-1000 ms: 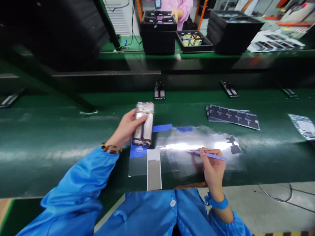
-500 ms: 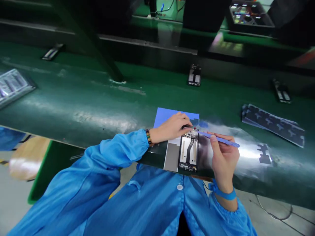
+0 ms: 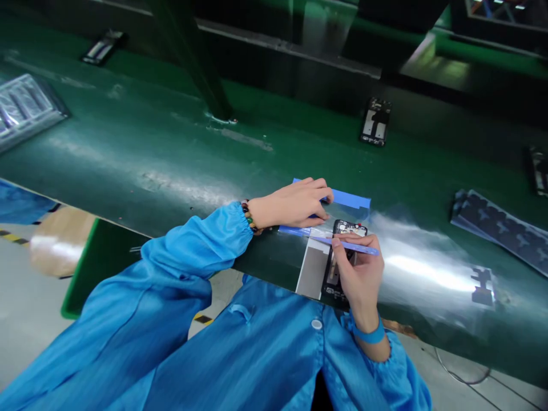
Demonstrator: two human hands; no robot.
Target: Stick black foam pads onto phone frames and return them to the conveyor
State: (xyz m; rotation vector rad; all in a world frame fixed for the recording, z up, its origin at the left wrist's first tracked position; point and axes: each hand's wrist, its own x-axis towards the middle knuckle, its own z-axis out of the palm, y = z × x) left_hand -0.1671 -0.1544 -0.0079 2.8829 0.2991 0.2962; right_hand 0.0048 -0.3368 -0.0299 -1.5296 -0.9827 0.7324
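My left hand [image 3: 295, 204] lies over a blue-edged sheet [image 3: 351, 200], its fingers loosely bent and apart. Between the fingers of my right hand [image 3: 362, 265] are slim blue tweezers [image 3: 357, 248], their thin end pointing left toward the sheet's lower edge near my left fingers. Whether the tips pinch anything is too small to tell. Beneath my right hand lies an opened phone [image 3: 330, 277] with its inner parts showing, partly hidden by the fingers. A grey and white flat strip [image 3: 313, 269] is along the phone's left side.
Another opened phone [image 3: 375, 123] lies farther back, with one more [image 3: 101, 47] at far left. Stacked dark sticker sheets [image 3: 499, 228] are at right, near a clear film with a dark cutout [image 3: 482, 286]. A plastic tray [image 3: 25, 108] sits left; a post [image 3: 205, 74] rises from the bench.
My right hand and the tweezers have moved left, from the phone's top to the sheet's lower edge. My left hand has shifted off the phone's top onto the sheet. The view has turned.
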